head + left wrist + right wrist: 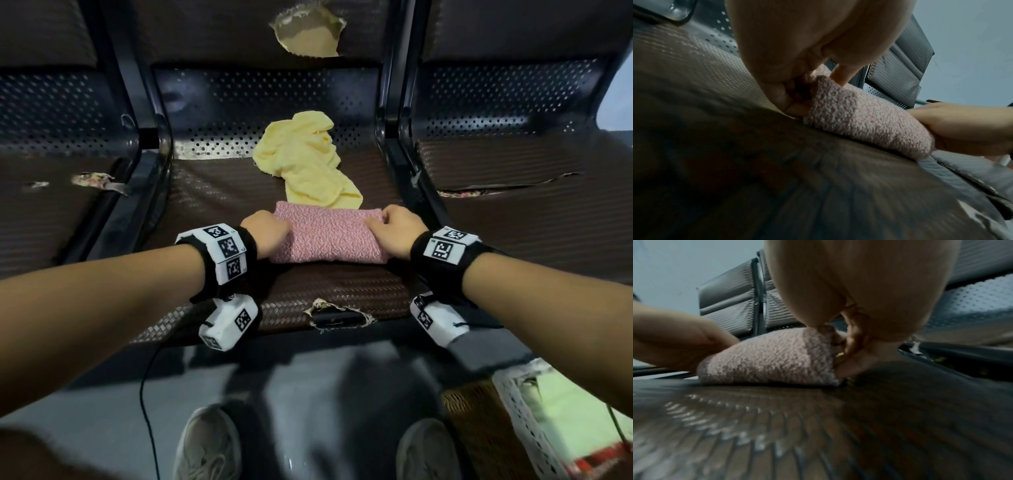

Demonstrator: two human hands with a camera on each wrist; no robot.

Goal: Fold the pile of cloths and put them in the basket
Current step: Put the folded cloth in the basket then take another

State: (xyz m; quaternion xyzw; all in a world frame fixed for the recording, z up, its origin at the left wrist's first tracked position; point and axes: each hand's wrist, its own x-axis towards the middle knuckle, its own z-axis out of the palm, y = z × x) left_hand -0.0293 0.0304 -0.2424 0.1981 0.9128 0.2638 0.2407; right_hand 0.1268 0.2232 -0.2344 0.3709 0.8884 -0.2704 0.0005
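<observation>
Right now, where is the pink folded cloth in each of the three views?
Head: pink cloth at centre, on the brown seat, between left hand and right hand.
Left wrist: centre right, its left end in the fingers at the top.
Right wrist: centre left, its right end pinched.
Shared landmark: the woven brown seat under the cloth.

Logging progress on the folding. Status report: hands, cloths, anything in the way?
Left hand and right hand grip the folded pink cloth by its ends. Yellow cloth unfolded behind. Basket on floor, right. Nothing blocking.
</observation>
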